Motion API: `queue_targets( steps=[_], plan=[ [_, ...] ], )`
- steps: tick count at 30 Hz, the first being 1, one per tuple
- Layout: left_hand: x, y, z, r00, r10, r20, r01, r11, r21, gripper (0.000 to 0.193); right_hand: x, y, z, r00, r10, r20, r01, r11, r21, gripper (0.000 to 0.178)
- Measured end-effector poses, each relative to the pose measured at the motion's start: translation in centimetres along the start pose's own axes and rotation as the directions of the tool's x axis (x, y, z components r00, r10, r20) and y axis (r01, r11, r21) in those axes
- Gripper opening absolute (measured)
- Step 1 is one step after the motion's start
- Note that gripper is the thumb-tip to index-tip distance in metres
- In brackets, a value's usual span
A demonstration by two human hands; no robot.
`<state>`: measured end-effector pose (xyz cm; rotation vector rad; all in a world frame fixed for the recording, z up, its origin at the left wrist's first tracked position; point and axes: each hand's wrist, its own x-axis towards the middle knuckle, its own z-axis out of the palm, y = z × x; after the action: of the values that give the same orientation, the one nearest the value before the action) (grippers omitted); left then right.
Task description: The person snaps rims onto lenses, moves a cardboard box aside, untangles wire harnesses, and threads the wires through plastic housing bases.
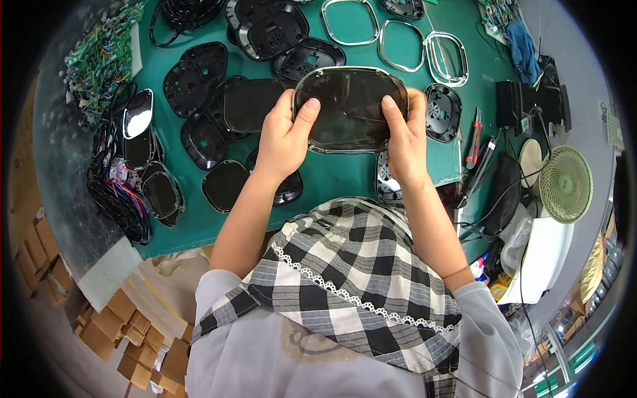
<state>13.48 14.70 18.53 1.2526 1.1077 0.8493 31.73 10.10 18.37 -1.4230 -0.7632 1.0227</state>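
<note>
Between my two hands I hold up a dark, glossy panel with rounded corners and a shiny rim [348, 126], above the green work mat. My left hand [285, 132] grips its left end, the thumb lying on the face. At the right end my right hand [406, 136] holds it the same way; the fingers of both hands are mostly hidden behind it. Another dark panel [252, 105] lies just left of my left hand. Close to my right wrist is a part with a silvery face [387, 178], partly covered by the hand.
Black plastic housings [272, 32] are scattered over the green mat [332, 182]. Chrome frames [401, 45] lie at the back. A red utility knife [474, 138] and a green fan [565, 184] are at right. Bundled wires [119, 179] and circuit boards [103, 63] line the left.
</note>
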Motion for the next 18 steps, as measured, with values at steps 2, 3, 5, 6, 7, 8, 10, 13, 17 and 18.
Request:
queue_targets(
  steps=[2,3,5,6,7,8,10,13,17,18],
  plan=[
    [-0.4,0.7,-0.4,0.998,-0.044,0.040,0.042,0.998,0.052,0.022,0.0,-0.6,0.2,0.994,0.103,-0.036,-0.094,0.978,0.185,0.041],
    [-0.6,0.9,-0.4,1.000,-0.013,0.020,0.012,1.000,0.029,0.021,0.1,-0.9,0.0,0.989,0.138,0.048,-0.145,0.968,0.205,0.039],
    [-1.1,0.5,-0.7,0.998,0.028,-0.054,-0.022,0.994,0.107,0.019,0.2,-1.7,-0.5,0.902,0.299,0.311,-0.377,0.897,0.232,0.032],
    [-1.4,0.5,-0.9,0.998,0.028,-0.057,-0.022,0.994,0.108,0.019,0.0,-1.6,-0.5,0.901,0.298,0.314,-0.378,0.896,0.232,0.032],
    [-1.9,0.7,-1.0,0.996,-0.005,-0.094,0.025,0.976,0.217,0.023,-0.2,-1.4,-0.3,0.902,0.320,0.289,-0.377,0.910,0.170,0.026],
    [-2.4,0.8,-1.1,0.990,-0.034,-0.136,0.077,0.944,0.322,0.027,-0.5,-1.0,0.0,0.903,0.340,0.263,-0.378,0.920,0.106,0.020],
    [-3.1,-0.2,-0.6,0.976,0.035,-0.217,0.059,0.910,0.410,0.027,-1.4,0.9,1.0,0.967,0.218,0.135,-0.209,0.975,-0.075,0.012],
    [-3.4,-2.2,-0.3,0.913,0.106,-0.393,0.142,0.822,0.551,0.025,-2.6,2.2,2.9,0.993,0.115,0.010,-0.107,0.951,-0.291,0.012],
    [-7.2,-5.5,-4.0,0.857,0.016,-0.514,0.152,0.947,0.283,0.021,-3.7,7.6,2.4,0.882,0.188,0.432,-0.050,0.949,-0.312,0.031],
    [-9.6,-7.3,-7.2,0.833,0.034,-0.552,0.137,0.954,0.265,0.020,-3.9,6.1,2.2,0.806,0.345,0.480,-0.287,0.938,-0.192,0.034]
  ],
)
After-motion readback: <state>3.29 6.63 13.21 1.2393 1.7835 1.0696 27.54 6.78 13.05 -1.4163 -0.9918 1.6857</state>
